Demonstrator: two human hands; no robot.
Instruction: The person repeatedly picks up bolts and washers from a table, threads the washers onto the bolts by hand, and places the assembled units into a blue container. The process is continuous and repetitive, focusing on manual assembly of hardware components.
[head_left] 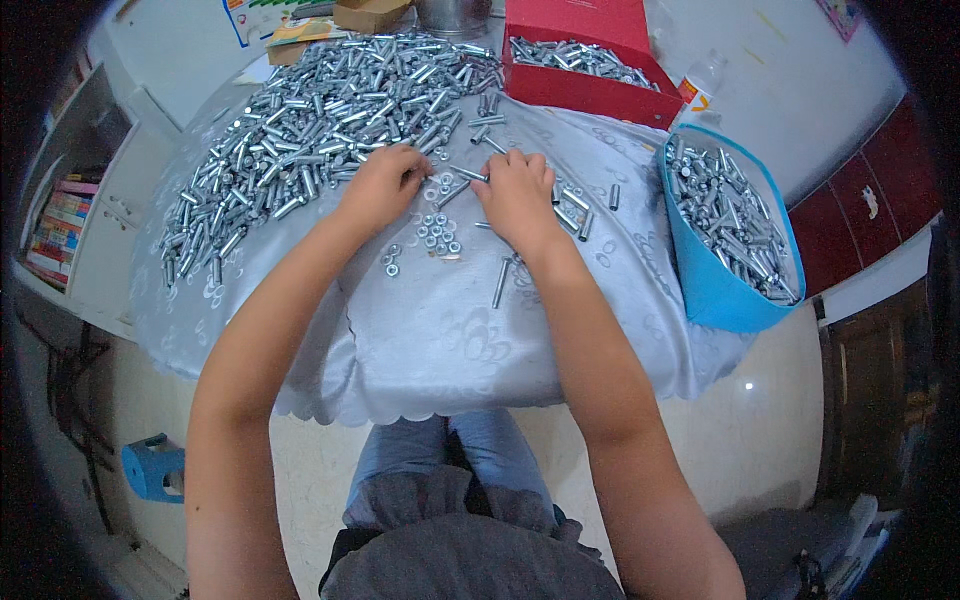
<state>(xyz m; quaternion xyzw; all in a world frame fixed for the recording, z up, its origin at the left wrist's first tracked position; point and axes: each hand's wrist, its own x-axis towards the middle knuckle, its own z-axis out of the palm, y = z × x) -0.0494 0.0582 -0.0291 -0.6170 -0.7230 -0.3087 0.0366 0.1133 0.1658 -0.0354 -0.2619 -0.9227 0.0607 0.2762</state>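
My left hand (pixel 385 188) rests at the near edge of a large heap of silver metal sleeves (pixel 330 110). Its fingers are curled inward, and whatever they hold is hidden. To its right, my right hand (pixel 518 200) is closed, its thumb and fingertips at the end of a slim silver metal sleeve (pixel 470 174). A second loose sleeve (pixel 453 194) lies slanted just below that one. Between my hands and nearer to me sits a small cluster of hex nuts (pixel 436 236). More sleeves lie beside and under my right hand, one sleeve (pixel 501 283) pointing toward me.
A blue fabric bin (pixel 725 290) full of metal pieces stands at the table's right edge. Behind it are a red box (pixel 590 95) of similar pieces and a plastic bottle (pixel 703 80). A shiny silver tablecloth (pixel 430 340) covers the table. A blue stool (pixel 153 468) stands lower left.
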